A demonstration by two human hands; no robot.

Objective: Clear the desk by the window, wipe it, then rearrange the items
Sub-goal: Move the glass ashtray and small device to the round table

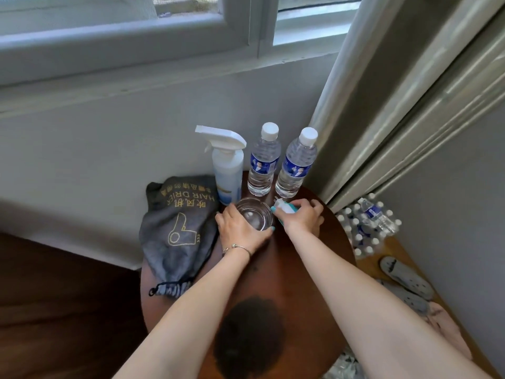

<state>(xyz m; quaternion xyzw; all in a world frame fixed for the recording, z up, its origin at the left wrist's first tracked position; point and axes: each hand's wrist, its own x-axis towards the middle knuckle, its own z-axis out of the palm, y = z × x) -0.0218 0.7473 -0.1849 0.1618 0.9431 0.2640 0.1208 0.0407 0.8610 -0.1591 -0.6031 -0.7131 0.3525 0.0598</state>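
Left hand (240,228) is curled around the glass bowl (254,216), fingers wrapping its rim from the near side, and the bowl stands on the round wooden desk (295,269). Right hand (303,217) grips a small white and teal item (284,209), prob. a small bottle or tube, fingers bent over it; it lies just beside the bowl, almost touching. I cannot tell what the item is exactly.

Just beyond the hands, 3 tall things stand in a row against the wall: a spray bottle (228,168) beyond the left hand, then two water bottles (263,162) (297,165) beyond the right one. This tidy row at the back edge looks made on purpose, tall things behind, low things in front, so I judge the rearranging step is in progress and the bowl and small item are being put at their places. To the left of the left hand a grey hair dryer bag (177,225) lies half on the desk, hanging over the edge.

Desk surface is dark brown, glossy, w/ a dark shadow patch near the body. Above is a window (136,36), and a curtain (382,105) hangs to the right. On the floor right of the right arm are a pack of water bottles (366,228) and grey slippers (404,274).
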